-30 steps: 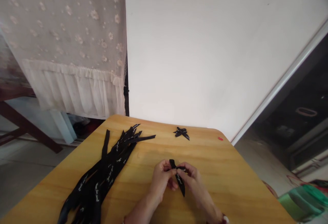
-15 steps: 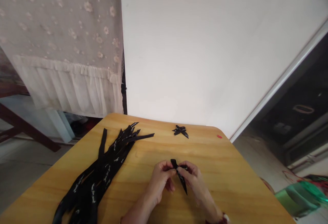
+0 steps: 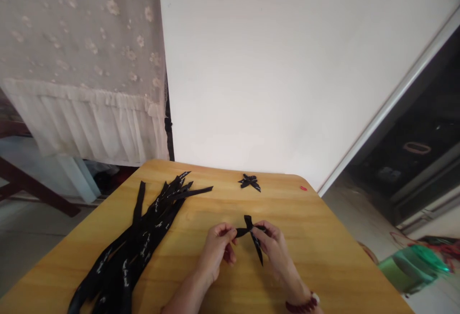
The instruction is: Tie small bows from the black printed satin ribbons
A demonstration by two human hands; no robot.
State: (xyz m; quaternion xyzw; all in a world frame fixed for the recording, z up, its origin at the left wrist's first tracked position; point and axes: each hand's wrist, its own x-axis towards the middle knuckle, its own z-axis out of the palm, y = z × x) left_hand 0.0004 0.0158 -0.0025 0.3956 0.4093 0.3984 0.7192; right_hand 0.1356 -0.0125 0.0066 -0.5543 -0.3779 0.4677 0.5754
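A black ribbon (image 3: 256,246) with white lettering is held between my two hands, above the front middle of the wooden table. It is gathered at a knot, with one short end standing up and a longer pointed tail hanging down. My left hand (image 3: 218,246) pinches the end that points left. The fingers of my right hand (image 3: 272,243) close on the ribbon at and just right of the knot. Farther back lies a finished-looking black bow (image 3: 249,181). Left of my hands spreads a pile of long black ribbon strips (image 3: 143,242), some printed in white.
The wooden table (image 3: 319,256) meets a white panel (image 3: 244,74) at its back edge. A small red piece (image 3: 303,188) lies near the back right corner. A lace curtain (image 3: 89,65) hangs at left; a green container (image 3: 413,267) stands beyond the right edge.
My left hand has moved a little left, away from my right, drawing out a ribbon end. The knot and left loop now show between the hands. The view has shifted slightly.
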